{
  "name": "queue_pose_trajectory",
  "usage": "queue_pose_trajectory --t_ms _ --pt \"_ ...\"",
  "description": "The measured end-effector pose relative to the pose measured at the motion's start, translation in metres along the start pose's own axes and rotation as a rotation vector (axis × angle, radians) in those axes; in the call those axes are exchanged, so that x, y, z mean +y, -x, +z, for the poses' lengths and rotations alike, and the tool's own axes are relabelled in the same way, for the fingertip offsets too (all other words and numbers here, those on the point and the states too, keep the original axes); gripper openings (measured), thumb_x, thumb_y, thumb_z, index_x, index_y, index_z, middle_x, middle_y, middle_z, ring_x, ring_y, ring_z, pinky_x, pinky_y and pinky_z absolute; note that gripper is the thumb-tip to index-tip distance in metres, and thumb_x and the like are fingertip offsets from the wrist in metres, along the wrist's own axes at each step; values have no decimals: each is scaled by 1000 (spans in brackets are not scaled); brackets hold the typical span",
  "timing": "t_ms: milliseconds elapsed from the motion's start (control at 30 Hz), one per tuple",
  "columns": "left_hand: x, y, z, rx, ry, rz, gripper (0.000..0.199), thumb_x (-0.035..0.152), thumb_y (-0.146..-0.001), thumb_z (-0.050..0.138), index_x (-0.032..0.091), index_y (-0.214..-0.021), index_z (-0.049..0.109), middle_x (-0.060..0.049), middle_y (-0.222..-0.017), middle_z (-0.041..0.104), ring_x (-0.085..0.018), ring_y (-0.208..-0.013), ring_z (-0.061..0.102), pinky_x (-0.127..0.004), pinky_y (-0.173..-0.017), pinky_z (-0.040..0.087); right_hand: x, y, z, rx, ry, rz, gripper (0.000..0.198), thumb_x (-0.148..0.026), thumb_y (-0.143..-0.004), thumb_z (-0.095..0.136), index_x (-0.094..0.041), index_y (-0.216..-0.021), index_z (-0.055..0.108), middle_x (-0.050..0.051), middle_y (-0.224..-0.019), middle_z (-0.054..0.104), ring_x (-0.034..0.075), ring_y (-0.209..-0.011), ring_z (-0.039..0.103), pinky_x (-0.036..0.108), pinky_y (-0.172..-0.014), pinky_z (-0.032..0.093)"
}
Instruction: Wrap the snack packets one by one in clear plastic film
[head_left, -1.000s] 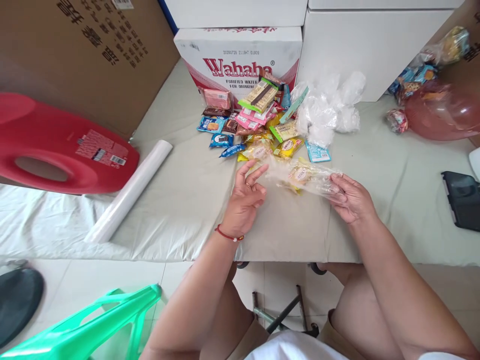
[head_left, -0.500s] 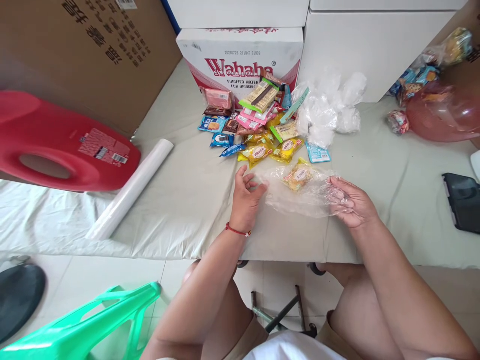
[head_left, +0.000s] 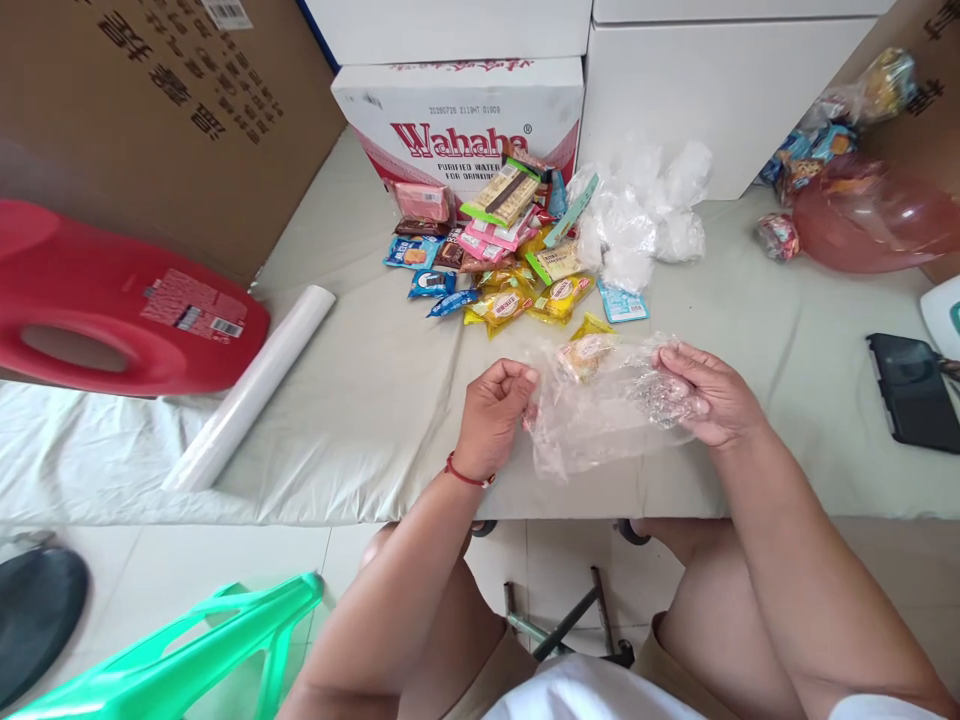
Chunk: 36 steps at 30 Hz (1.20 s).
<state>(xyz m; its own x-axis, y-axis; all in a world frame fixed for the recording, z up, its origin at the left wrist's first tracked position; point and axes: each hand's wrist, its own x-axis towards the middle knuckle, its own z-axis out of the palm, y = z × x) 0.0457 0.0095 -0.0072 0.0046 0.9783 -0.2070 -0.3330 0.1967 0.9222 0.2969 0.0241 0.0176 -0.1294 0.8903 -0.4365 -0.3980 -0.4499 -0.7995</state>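
Observation:
A clear plastic bag (head_left: pixel 592 425) is stretched between my two hands, above the front part of the covered table. My left hand (head_left: pixel 496 405) pinches its left edge between thumb and fingers. On the other side my right hand (head_left: pixel 701 392) grips the bunched right end. Behind the thin film lies a yellow-wrapped snack (head_left: pixel 587 350), partly seen through the plastic; whether it is inside the bag I cannot tell. Just beyond are several packaged snacks (head_left: pixel 501 306) in a heap, with crumpled clear bags (head_left: pixel 641 225) to their right and a light-blue packet (head_left: pixel 622 302) in front of those.
At left stand a red jug (head_left: pixel 187 330) and a white plastic roll (head_left: pixel 251 390). A Wahaha carton (head_left: pixel 465 110) backs the heap. To the right are a reddish transparent container (head_left: pixel 874 220) and a black phone (head_left: pixel 911 390). A green stool (head_left: pixel 187 650) stands on the floor.
My left hand has closed on the bag's left edge; its fingers were spread before. The bag now hangs lower and more spread out toward me. The view has shifted slightly.

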Motion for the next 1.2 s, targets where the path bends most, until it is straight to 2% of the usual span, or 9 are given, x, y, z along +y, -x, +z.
queue_pose_trajectory --t_ms 133,233,400,533,633,767,900,1033,1200 --pt "4 -2 -12 81 -24 -35 36 42 -72 85 20 -74 57 11 -56 48 -3 -37 33 -22 -47 43 -9 -6 -28 93 166 -22 38 -41 -66 93 -17 -82 68 -8 -54 45 1 -38 25 15 -33 14" --pt "7 -3 -17 126 -38 14 32 36 -71 84 19 -72 58 7 -66 56 -5 -49 47 -21 -56 47 -10 -13 -48 194 402 -97 37 -47 -71 87 -19 -84 68 -5 -60 49 4 -42 31 18 -36 20" --pt "3 2 -9 75 82 -57 30 39 -79 77 22 -81 53 4 -81 62 -12 -75 66 -25 -70 55 3 -5 -34 625 952 -792 27 -44 -86 72 -23 -101 66 9 -104 65 23 -93 63 37 -75 54" --pt "-10 5 5 152 -31 42 29 45 -91 67 24 -85 48 6 -76 60 -10 -59 62 -23 -58 52 31 17 13 306 1147 -1109 35 -52 -94 62 -26 -117 62 12 -119 63 31 -119 58 51 -106 46" --pt "-15 7 11 161 -141 125 27 48 -96 60 26 -88 46 8 -64 57 -8 -42 49 -20 -44 40 52 18 38 133 1219 -1034 43 -53 -90 69 -25 -123 62 14 -124 62 32 -119 55 51 -105 45" --pt "-3 2 3 44 -283 22 27 46 -89 70 25 -86 54 11 -47 45 -8 -33 36 -20 -34 24 54 8 39 56 1095 -837 15 -35 -99 58 -25 -96 67 9 -103 67 27 -105 58 47 -96 48" --pt "19 -8 -19 -135 -316 -114 30 42 -74 84 21 -78 63 10 -47 42 -5 -32 29 -20 -32 18 30 14 27 -258 740 -366 20 -39 -94 65 -21 -84 65 4 -88 65 19 -84 62 34 -77 56" --pt "27 -11 -30 -42 -105 -53 39 39 -69 89 22 -94 65 8 -60 52 -5 -41 40 -18 -38 29 22 26 28 -580 300 122 28 -43 -89 72 -18 -83 63 2 -77 67 14 -70 65 25 -59 57" --pt "19 -3 -21 204 102 -103 50 56 -71 84 23 -99 59 0 -91 62 -12 -76 63 -20 -57 50 32 23 44 -422 -114 187 27 -36 -81 81 -18 -83 60 1 -71 69 14 -65 69 20 -54 57"
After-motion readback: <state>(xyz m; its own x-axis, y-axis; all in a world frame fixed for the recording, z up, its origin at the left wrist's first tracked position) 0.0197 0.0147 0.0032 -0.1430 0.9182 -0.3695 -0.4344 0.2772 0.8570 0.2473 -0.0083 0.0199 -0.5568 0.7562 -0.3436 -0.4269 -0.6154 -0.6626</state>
